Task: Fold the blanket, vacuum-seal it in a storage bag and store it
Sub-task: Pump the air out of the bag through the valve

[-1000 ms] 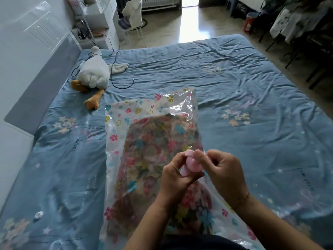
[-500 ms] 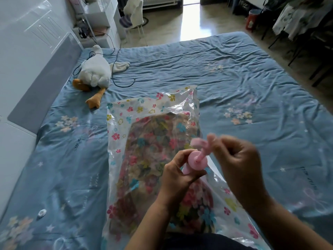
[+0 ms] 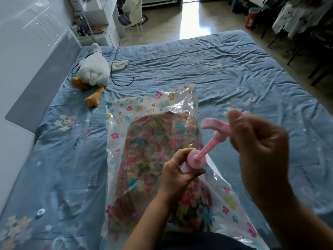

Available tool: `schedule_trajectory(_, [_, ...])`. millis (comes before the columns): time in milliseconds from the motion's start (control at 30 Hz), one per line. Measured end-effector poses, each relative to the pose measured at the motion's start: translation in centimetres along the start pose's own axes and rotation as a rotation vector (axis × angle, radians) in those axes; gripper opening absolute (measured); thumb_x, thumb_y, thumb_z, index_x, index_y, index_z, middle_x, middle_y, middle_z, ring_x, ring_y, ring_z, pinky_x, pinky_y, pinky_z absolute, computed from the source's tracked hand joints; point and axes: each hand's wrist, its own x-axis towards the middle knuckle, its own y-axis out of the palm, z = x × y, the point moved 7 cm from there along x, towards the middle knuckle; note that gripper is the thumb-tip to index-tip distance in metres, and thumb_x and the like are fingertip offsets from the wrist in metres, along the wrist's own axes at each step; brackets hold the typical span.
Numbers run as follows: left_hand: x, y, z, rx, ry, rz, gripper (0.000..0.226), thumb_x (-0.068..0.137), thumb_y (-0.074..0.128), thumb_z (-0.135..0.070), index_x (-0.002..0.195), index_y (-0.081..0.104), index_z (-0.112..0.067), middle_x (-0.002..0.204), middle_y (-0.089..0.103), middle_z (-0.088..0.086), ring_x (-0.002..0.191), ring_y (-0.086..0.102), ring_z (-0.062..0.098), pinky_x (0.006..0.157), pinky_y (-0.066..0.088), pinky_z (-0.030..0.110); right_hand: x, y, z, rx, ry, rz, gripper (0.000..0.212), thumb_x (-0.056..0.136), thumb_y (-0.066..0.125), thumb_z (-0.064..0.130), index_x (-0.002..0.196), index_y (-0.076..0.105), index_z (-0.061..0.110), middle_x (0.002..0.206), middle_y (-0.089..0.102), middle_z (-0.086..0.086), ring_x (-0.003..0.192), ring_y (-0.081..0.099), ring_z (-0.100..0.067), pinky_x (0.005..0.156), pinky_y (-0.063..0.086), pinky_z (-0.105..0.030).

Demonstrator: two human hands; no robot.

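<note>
With the blanket [image 3: 153, 150] in the storage bag [image 3: 126, 112], our left hand [image 3: 176, 175] grips the pump [image 3: 196, 159] at its base, our right hand [image 3: 261, 147] its extended handle; pumping and storing seemingly remain.

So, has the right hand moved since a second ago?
Yes. The right hand, gripping the pink pump handle, has risen up and rightward, away from the pump body that the left hand holds on the storage bag.
</note>
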Motion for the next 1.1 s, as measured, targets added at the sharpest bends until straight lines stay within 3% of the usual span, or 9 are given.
schedule_trajectory(67, [0.0, 0.0, 0.0, 0.012, 0.012, -0.003, 0.051, 0.068, 0.087, -0.01, 0.113, 0.066, -0.021, 0.107, 0.072, -0.008, 0.103, 0.068, 0.015, 0.093, 0.054, 0.036, -0.2, 0.1, -0.7, -0.038, -0.019, 0.009, 0.05, 0.093, 0.057, 0.03, 0.063, 0.062, -0.009, 0.055, 0.067, 0.007, 0.044, 0.05, 0.002, 0.046, 0.037, -0.014])
schedule_trajectory(167, [0.0, 0.2, -0.3, 0.024, 0.029, 0.014, 0.05, 0.071, 0.086, -0.013, 0.116, 0.066, -0.019, 0.109, 0.073, -0.007, 0.104, 0.068, 0.015, 0.091, 0.056, 0.039, -3.2, 1.1, -7.5, -0.242, 0.25, 0.148, 0.075, 0.084, 0.048, 0.071, 0.071, 0.07, 0.001, 0.066, 0.071, -0.009, 0.063, 0.067, -0.026, 0.057, 0.053, -0.041])
schedule_trajectory(233, [-0.3, 0.2, -0.2, 0.027, 0.02, 0.019, 0.047, 0.072, 0.085, -0.011, 0.115, 0.066, -0.02, 0.108, 0.073, -0.007, 0.104, 0.069, 0.013, 0.091, 0.056, 0.039, -4.6, 1.3, -10.4, -0.343, 0.375, 0.22, 0.088, 0.073, 0.042, 0.087, 0.073, 0.072, 0.005, 0.065, 0.069, -0.012, 0.066, 0.066, -0.029, 0.06, 0.053, -0.043])
schedule_trajectory(467, [0.1, -0.1, 0.1, 0.044, 0.006, 0.004, 0.052, 0.069, 0.086, -0.014, 0.116, 0.065, -0.021, 0.111, 0.072, -0.007, 0.106, 0.067, 0.015, 0.095, 0.053, 0.042, -0.2, 0.2, -0.6, -0.18, -0.034, 0.051, 0.059, 0.092, 0.053, 0.037, 0.063, 0.062, -0.013, 0.058, 0.068, 0.008, 0.048, 0.055, 0.001, 0.047, 0.041, -0.021])
schedule_trajectory(667, [-0.1, 0.1, 0.1, 0.02, 0.017, 0.015, 0.049, 0.071, 0.085, -0.011, 0.116, 0.066, -0.018, 0.108, 0.073, -0.006, 0.104, 0.069, 0.014, 0.091, 0.056, 0.037, -3.8, 1.4, -9.7, -0.412, 0.322, 0.253, 0.08, 0.075, 0.045, 0.082, 0.068, 0.07, 0.007, 0.057, 0.064, -0.003, 0.055, 0.059, -0.022, 0.052, 0.048, -0.036])
schedule_trajectory(800, [0.3, 0.0, -0.2, 0.011, 0.022, 0.019, 0.054, 0.07, 0.084, -0.023, 0.12, 0.064, -0.015, 0.114, 0.071, -0.004, 0.109, 0.067, 0.016, 0.096, 0.053, 0.041, -1.7, 0.4, -5.5, -0.367, 0.146, 0.164, 0.053, 0.088, 0.061, 0.048, 0.053, 0.061, 0.008, 0.042, 0.044, 0.002, 0.041, 0.036, -0.007, 0.043, 0.031, -0.023])
schedule_trajectory(900, [0.4, -0.1, 0.2, 0.028, 0.023, 0.004, 0.054, 0.069, 0.086, -0.018, 0.119, 0.064, -0.016, 0.113, 0.071, -0.004, 0.108, 0.066, 0.017, 0.096, 0.052, 0.045, -0.8, 0.2, -3.4, -0.246, 0.026, 0.099, 0.058, 0.093, 0.054, 0.044, 0.062, 0.061, -0.005, 0.057, 0.062, -0.016, 0.052, 0.057, -0.028, 0.05, 0.043, -0.037])
schedule_trajectory(967, [0.2, 0.0, 0.4, 0.03, 0.022, -0.006, 0.053, 0.069, 0.087, -0.014, 0.118, 0.065, -0.016, 0.111, 0.072, -0.004, 0.106, 0.068, 0.016, 0.095, 0.054, 0.045, -2.3, 0.3, -6.2, -0.269, 0.126, 0.098, 0.058, 0.092, 0.051, 0.048, 0.064, 0.061, -0.002, 0.068, 0.069, -0.019, 0.064, 0.064, -0.036, 0.057, 0.049, -0.042])
schedule_trajectory(1100, [-0.2, 0.7, 0.7, 0.02, 0.011, 0.009, 0.051, 0.07, 0.086, -0.01, 0.117, 0.065, -0.011, 0.109, 0.073, -0.002, 0.104, 0.069, 0.015, 0.093, 0.055, 0.042, -5.2, 0.4, -11.4, -0.39, 0.4, 0.235, 0.067, 0.08, 0.049, 0.072, 0.066, 0.072, 0.01, 0.051, 0.058, 0.008, 0.05, 0.051, -0.005, 0.05, 0.042, -0.021])
